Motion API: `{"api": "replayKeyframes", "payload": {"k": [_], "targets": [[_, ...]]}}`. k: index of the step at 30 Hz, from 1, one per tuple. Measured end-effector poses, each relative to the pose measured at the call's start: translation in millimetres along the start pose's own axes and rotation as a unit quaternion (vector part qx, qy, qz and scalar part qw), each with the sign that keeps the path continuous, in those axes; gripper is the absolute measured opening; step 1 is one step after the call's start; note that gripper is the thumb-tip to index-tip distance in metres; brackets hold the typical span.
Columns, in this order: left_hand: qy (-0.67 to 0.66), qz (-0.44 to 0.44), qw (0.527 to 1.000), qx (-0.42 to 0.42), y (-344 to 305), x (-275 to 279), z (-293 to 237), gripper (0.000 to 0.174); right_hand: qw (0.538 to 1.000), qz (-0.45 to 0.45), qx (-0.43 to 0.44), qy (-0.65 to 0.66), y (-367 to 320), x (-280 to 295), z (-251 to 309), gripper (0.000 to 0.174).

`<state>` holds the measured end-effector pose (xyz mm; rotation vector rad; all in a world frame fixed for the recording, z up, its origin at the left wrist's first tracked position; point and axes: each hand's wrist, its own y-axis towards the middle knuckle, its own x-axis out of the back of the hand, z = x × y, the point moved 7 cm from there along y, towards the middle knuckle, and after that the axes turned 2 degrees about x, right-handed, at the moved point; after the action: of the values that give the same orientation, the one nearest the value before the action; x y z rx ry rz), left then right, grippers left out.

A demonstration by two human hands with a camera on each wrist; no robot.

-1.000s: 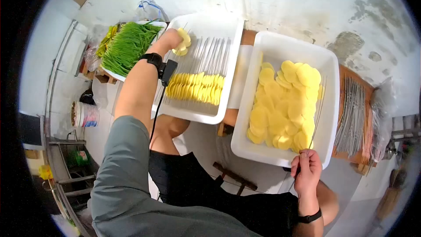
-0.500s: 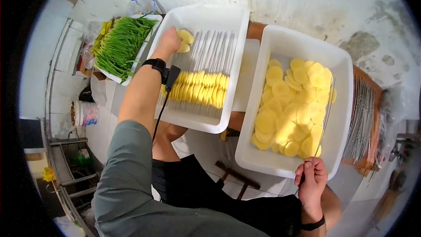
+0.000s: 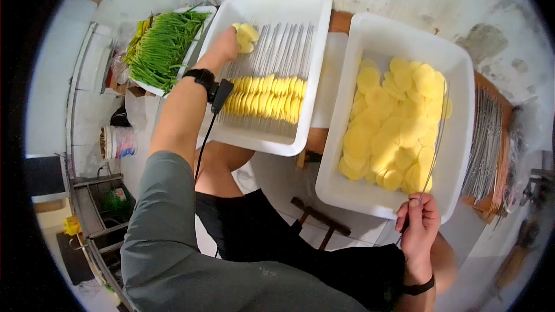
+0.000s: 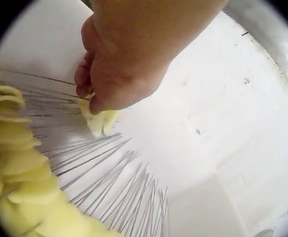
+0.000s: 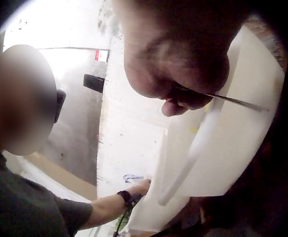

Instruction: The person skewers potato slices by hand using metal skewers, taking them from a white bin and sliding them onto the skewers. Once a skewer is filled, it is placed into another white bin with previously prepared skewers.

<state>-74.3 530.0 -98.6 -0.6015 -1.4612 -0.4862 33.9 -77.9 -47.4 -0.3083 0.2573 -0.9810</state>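
Note:
My left hand (image 3: pixel 227 44) pinches a few pale yellow slices (image 3: pixel 247 37), likely potato, over the back left of the left white tub (image 3: pixel 272 8). In the left wrist view, the thumb and fingers close round these slices (image 4: pixel 102 123), with thin metal skewers beside them. In that tub, rows of threaded slices (image 3: pixel 263 98) lie side by side on skewers whose bare ends point to the back. My right hand (image 3: pixel 421 225) grips thin metal skewers (image 3: pixel 440 138) at the front edge of the right white tub (image 3: pixel 335 156). Loose round slices (image 3: pixel 396 121) pile up inside it.
A tray of green stalks (image 3: pixel 165 46), chive-like, stands left of the tubs. Bare metal skewers (image 3: pixel 485 144) lie in a bundle on a wooden board at the right. A bucket (image 3: pixel 118 141) and a metal rack (image 3: pixel 104 208) are at the left; the wall rises behind.
The head view has shifted, so the tubs sit higher in it. My left hand and its slices have moved slightly toward the front of the left tub; my right hand keeps its grip.

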Motion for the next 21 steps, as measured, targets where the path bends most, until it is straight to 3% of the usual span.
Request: {"api": "replayKeyframes", "payload": {"k": [2,7,9,17,19,21], "targets": [[0.01,-0.042,0.999,-0.033,5.2,4.9,2.0,0.026,1.0,0.003,-0.002,-0.002,-0.8,-0.9,0.9,0.012],[-0.084,0.037,0.996,-0.002,12.7,6.8,7.6,0.021,1.0,0.002,0.005,-0.006,-0.1,-1.2,0.6,0.013],[-0.202,0.071,0.974,0.07,10.8,12.8,12.2,0.02,1.0,0.003,0.0,-0.004,-0.6,-1.4,0.5,0.013],[-0.141,0.046,0.987,0.068,5.7,13.2,12.9,0.02,1.0,0.008,0.011,-0.006,-0.1,-2.1,0.3,0.012],[-0.026,-0.015,0.998,-0.05,13.9,13.4,13.0,0.021,1.0,0.01,0.01,-0.003,0.1,-3.1,-0.3,0.012],[0.002,0.001,1.0,-0.021,11.6,15.4,9.9,0.024,1.0,0.007,0.009,-0.005,0.3,-3.3,1.4,0.011]]}}
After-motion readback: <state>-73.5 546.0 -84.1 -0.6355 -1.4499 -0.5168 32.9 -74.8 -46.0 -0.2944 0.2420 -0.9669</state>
